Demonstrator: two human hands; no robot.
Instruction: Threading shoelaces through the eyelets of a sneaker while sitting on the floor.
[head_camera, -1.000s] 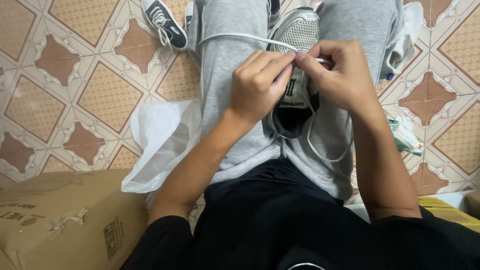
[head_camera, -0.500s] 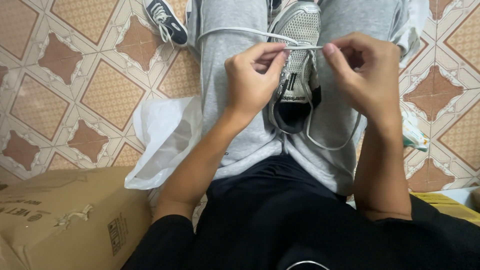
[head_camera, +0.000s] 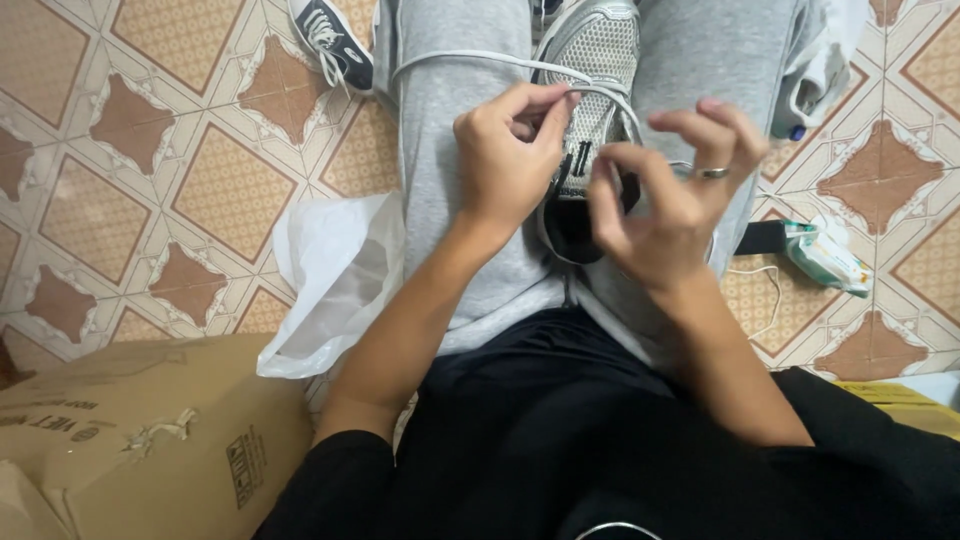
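Left hand (head_camera: 505, 150) pinches the white shoelace (head_camera: 470, 62) above the silver mesh sneaker (head_camera: 598, 50), which sits wedged between the grey-trousered knees; right hand (head_camera: 665, 195) hovers beside it, fingers curled, gripping nothing visible.

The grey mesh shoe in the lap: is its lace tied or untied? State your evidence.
Untied. The white lace runs loose from the grey mesh shoe across the leg; the left hand pinches one strand, and no knot or bow shows.

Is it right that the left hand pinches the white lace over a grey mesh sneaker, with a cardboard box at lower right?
No. The head view shows the cardboard box at lower left. The left hand does pinch the white lace over the grey mesh sneaker.
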